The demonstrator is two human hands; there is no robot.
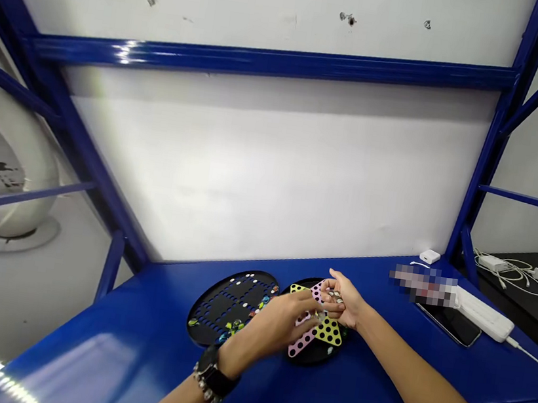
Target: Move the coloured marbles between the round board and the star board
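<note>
My right hand is turned palm up over the star-patterned board, its fingers curled round several pale marbles. From the left, my left hand reaches across with bent fingers, and a clear, shiny marble shows at its fingertips. Beneath both hands is a round black game board with a pink and yellow-green star full of holes, partly covered. Beside it lies a second round black board with rows of holes. Coloured marbles are gathered on its near right side, partly behind my left hand.
Both boards rest on a blue metal tabletop framed by blue posts and a crossbar. To the right are a black phone, a white power bank with a cable, and a small white case. A white panel stands behind.
</note>
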